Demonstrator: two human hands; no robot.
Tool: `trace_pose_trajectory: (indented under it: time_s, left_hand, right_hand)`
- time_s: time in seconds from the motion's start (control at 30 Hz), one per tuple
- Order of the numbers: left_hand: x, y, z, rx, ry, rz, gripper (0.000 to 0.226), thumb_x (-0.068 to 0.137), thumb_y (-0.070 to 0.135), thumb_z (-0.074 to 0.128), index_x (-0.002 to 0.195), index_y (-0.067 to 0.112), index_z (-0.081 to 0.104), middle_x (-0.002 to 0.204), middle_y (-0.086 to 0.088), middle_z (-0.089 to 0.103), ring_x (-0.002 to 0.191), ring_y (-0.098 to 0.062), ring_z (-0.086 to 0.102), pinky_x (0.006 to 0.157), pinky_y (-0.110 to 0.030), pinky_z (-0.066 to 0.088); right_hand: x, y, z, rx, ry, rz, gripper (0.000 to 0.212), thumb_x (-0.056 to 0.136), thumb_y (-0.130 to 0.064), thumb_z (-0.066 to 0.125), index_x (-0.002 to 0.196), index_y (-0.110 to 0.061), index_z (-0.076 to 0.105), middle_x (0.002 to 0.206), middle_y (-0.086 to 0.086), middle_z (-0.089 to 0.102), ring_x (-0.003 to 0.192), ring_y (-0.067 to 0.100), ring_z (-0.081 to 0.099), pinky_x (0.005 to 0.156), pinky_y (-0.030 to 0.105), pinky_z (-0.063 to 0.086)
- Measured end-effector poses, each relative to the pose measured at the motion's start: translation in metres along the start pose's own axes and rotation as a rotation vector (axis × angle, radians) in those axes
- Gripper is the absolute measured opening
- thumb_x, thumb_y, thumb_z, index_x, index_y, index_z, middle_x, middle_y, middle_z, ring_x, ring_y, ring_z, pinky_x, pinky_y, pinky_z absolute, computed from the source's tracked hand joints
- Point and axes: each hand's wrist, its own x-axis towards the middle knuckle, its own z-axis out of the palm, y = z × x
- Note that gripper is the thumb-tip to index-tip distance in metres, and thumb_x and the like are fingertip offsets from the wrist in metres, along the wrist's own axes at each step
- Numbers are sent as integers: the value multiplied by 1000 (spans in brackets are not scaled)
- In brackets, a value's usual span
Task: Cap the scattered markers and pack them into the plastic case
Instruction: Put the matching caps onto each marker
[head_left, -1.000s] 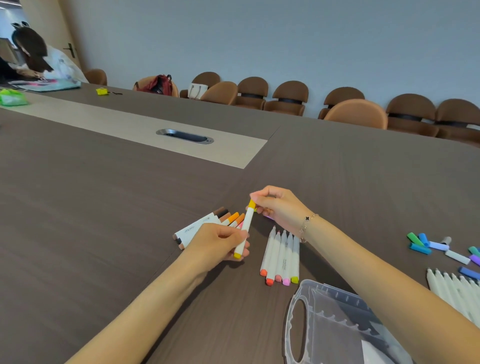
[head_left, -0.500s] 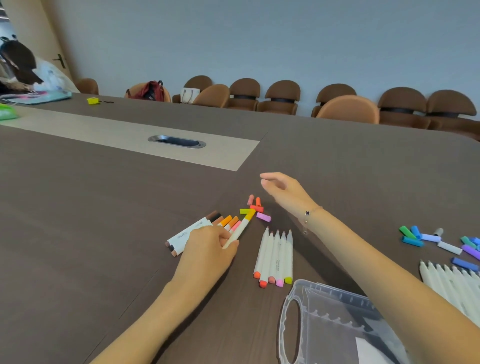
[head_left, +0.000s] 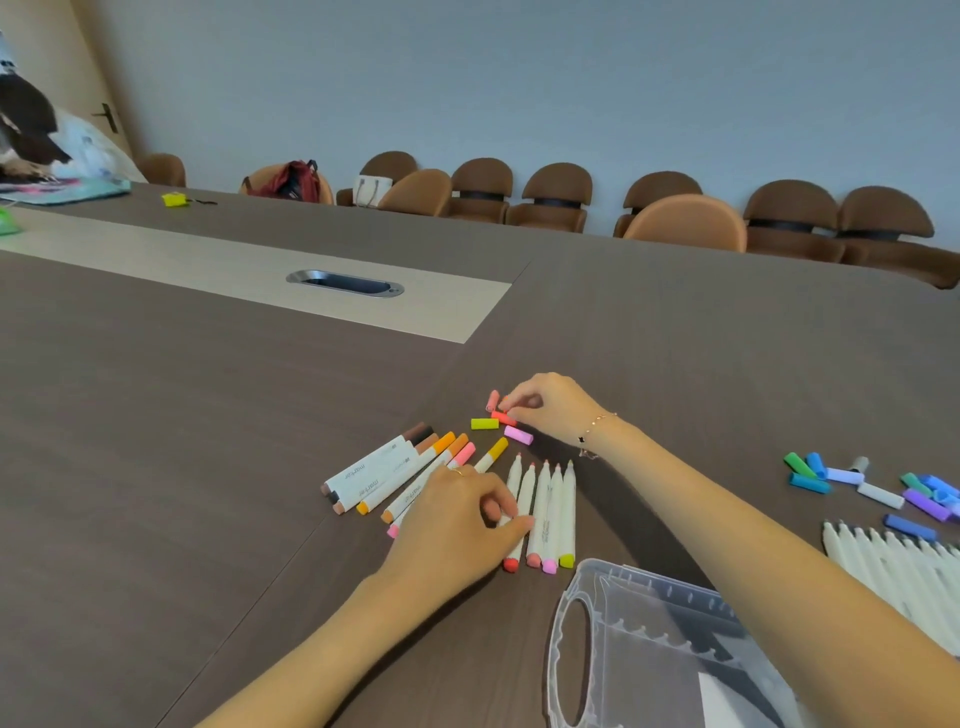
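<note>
Counter (head_left: 208, 441), dark brown wood grain, fills most of the frame; pale inlay strip with a metal cable port (head_left: 345, 283) in the upper left. Row of brown chairs (head_left: 550, 197) along the far wall, a red bag (head_left: 288, 179) on one of them. Another person's sleeve at the far upper left edge.

Plastic case (head_left: 649, 654), clear, lies open at lower centre-right, handle cutout toward the left. White uncapped markers (head_left: 883, 566) lie side by side at the right edge; above them a loose scatter of blue, green and purple caps (head_left: 872, 483).

Centre of frame: fan of capped markers (head_left: 395, 473) in browns, oranges and pink, with a yellow-capped marker (head_left: 491, 454) just beside them. To their right, a row of uncapped markers (head_left: 553, 509) with tips pointing away, coloured ends toward the case.

Left hand (head_left: 462, 525) rests on that row, fingers curled, pinching the leftmost marker of it.

Right hand (head_left: 550, 408), bracelet at the wrist, reaches to a small cluster of loose caps; fingertips pinch the red cap (head_left: 503, 417). Yellow-green cap (head_left: 484, 423), pink cap (head_left: 518, 434) and salmon cap (head_left: 493, 400) lie touching or just beside it.
</note>
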Motion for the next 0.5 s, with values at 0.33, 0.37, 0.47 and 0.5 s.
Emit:
trace_pose_trajectory:
  time_s: [0.33,0.37,0.47,0.5]
  left_hand:
    - [-4,-1,-10,82,-128,-105,16,87,40,61,99,30,63,81,12,69,79,-1,61,71,-14,47]
    - [-4,1,-11,101,-151,-114,16,86,40,61,98,29,64,82,12,69,79,-2,62,71,-15,48]
    - [-6,3,-15,113,-216,-149,17,84,39,64,97,27,65,86,10,68,83,-6,62,77,-21,53]
    - [-6,3,-16,84,-235,-171,17,83,37,65,96,26,66,86,9,68,83,-6,63,79,-22,54]
  right_hand:
    - [6,-9,6,-216,-66,28,29,93,-18,57,121,-16,64,110,7,67,96,20,61,86,25,49]
    - [6,-9,5,-246,-74,20,29,93,-18,57,121,-16,64,110,6,67,96,20,61,87,25,49]
    - [2,-2,4,-255,-74,25,26,92,-21,58,116,-17,67,108,6,67,90,16,59,83,25,49]
    - [0,1,1,-236,-63,32,24,92,-21,58,113,-16,68,107,5,67,88,14,57,79,23,46]
